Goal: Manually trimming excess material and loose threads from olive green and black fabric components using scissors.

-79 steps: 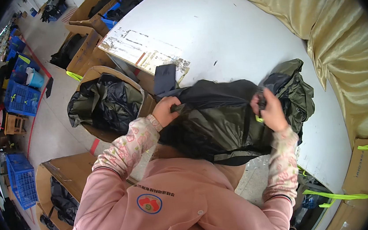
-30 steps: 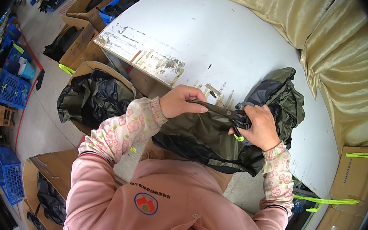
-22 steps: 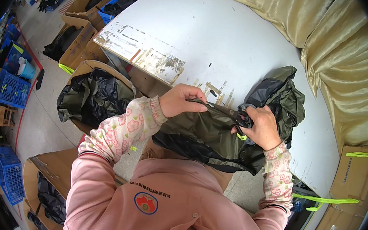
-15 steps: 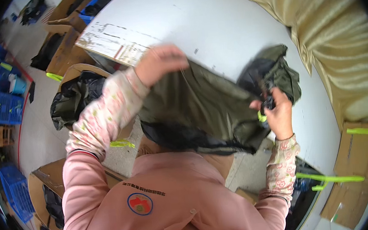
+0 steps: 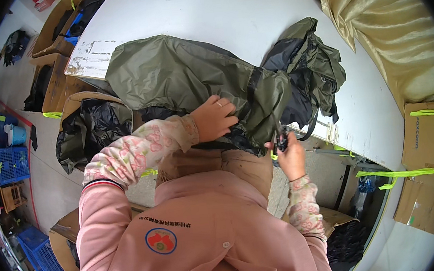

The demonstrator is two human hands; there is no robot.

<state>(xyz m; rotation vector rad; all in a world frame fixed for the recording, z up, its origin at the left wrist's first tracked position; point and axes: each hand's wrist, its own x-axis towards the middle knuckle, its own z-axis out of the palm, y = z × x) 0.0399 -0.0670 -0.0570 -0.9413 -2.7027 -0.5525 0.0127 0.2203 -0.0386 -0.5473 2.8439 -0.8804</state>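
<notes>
An olive-green fabric piece with black material along its near edge is spread over the table's near side, partly hanging over my lap. Its exact kind is unclear; black straps show at its right end. My left hand is on its near edge, fingers curled onto the cloth. In my right hand is a pair of small dark scissors, blades pointing away from me beside the cloth's right end. Fingers partly hide the handles. A crumpled olive-and-black fabric piece adjoins it on the right.
The white table has a worn left corner. An open carton of similar fabric stands at left, with blue crates beyond. A gold curtain hangs at far right, above cardboard. Yellow-green strips hang off the table's right edge.
The olive fabric, held up and blurred before, now lies spread across the table. My left hand has come down onto its near edge. My right hand has shifted left and nearer with the scissors.
</notes>
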